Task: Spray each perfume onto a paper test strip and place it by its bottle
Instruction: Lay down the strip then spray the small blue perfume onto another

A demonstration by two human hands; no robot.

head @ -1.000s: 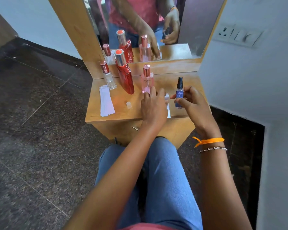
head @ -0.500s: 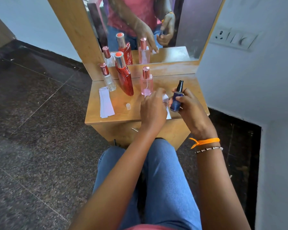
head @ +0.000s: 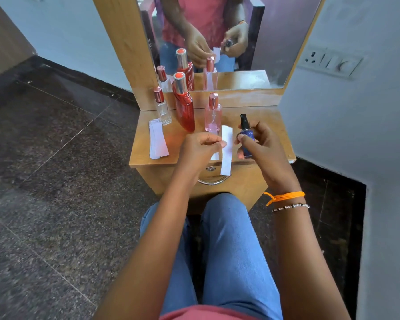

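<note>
While the left hand (head: 200,147) pinches a white paper test strip (head: 226,150) upright by its edge, the right hand (head: 258,142) grips a small blue spray bottle (head: 246,138), black nozzle up, just beside the strip. Both are held above the front of the wooden dressing table (head: 270,125). Behind stand a pink bottle (head: 213,115), a red bottle (head: 184,105) and a clear bottle (head: 162,107). Spare strips (head: 157,140) lie at the left.
</note>
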